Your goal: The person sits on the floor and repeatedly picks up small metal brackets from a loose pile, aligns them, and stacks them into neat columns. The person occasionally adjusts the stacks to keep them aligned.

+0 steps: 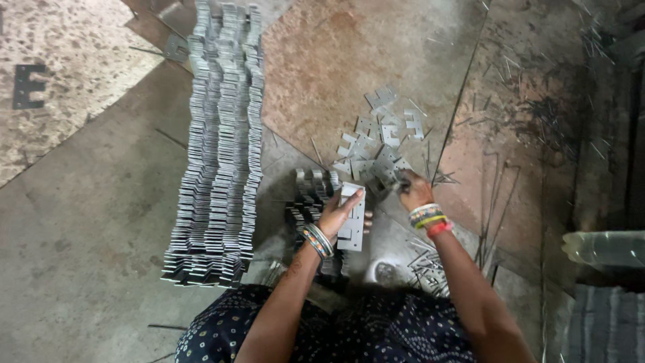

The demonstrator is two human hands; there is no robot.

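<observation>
We see a small stack of E-shaped metal plates (352, 218) held in our left hand (338, 216), approx. in the middle of the view, just above our lap. The thumb lies over the top edge of the stack and the other fingers are behind it, so the hand is closed on it. Just right of it, our right hand (412, 190) reaches into the loose pile of plates (377, 144) on the floor; fingers are curled narrow on one plate at the pile's near edge, but we cannot tell if it is lifted.

Behind the left hand stands a short row of plates (310, 195), touching the stack's left side. Further left, a long row of stacked plates (218, 141) runs away from us. Between the rows is only a narrow gap; the grey floor (80, 222) at far left has open room. Thin metal strips (430, 269) lie near the right wrist. One dark E-shaped plate (27, 86) lies alone at top left.
</observation>
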